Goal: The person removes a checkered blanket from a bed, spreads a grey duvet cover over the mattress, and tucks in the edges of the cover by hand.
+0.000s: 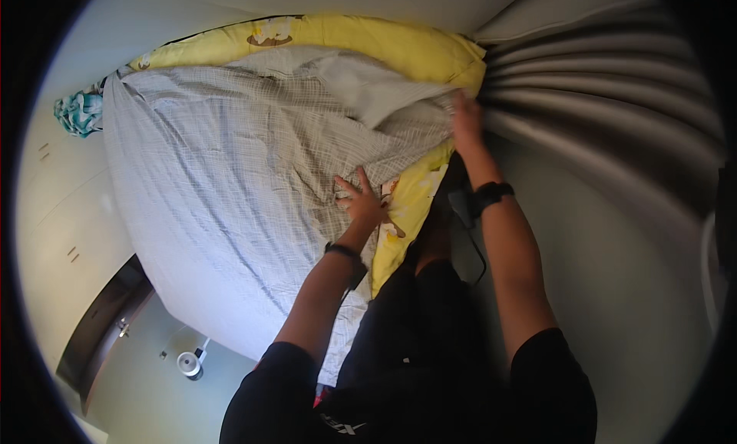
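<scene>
A grey checked bed sheet (230, 137), wrinkled across its middle, covers most of the bed. Along the far edge and the right side shows a yellow patterned bedding layer (345, 33). My left hand (361, 202) lies with spread fingers on the sheet near its right edge, beside a strip of the yellow layer. Farther off, at the bed's far right, my right hand (466, 125) is closed on the sheet's edge, slightly blurred. A raised, blurred fold of the sheet runs from it toward the left. Black bands circle both wrists.
Long grey-brown curtains (606, 106) hang along the right, close to my right arm. A bunched teal-and-white cloth (79, 112) sits at the bed's far left corner. Pale cabinets (69, 191) line the left, and a small white round device (189, 363) stands at lower left.
</scene>
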The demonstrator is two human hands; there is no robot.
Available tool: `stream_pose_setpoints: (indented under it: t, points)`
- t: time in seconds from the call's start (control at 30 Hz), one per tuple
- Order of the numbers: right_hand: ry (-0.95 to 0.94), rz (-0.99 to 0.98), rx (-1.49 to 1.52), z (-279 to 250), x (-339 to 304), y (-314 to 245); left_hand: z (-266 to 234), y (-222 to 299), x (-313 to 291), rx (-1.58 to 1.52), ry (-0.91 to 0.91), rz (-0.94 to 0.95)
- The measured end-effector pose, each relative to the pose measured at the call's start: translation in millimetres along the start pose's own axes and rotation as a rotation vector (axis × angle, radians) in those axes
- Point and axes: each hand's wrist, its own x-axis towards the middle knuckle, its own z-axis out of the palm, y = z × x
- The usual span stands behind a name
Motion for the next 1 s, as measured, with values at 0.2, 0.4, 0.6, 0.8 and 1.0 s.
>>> stream_pose_setpoints:
  t: [0.2,0.4,0.6,0.8,1.0]
  points:
    - [0.437,0.243,0.735,-54.2,-41.9,-87.4,60.7,-95.9,-48.4,-0.306,0.417,0.506]
    - [0.513,0.197,0.625,-53.9,9.3,-90.2,98.1,-101.9,-110.4,-0.048,0.0,0.383]
    - [0.371,0.241,0.402,-59.2,31.7,-93.5,137.4,-51.5,-96.3,-0.016,-0.114,0.577]
    - [0.422,-0.151,-0.675,-96.2,158.2,-22.3,188.2,23.5,-57.6,-0.113,-0.09,0.579]
    - [0.444,-0.418,-0.534,-0.5,94.5,-36.2,266.2,-83.6,80.9,-0.01,-0.767,1.267]
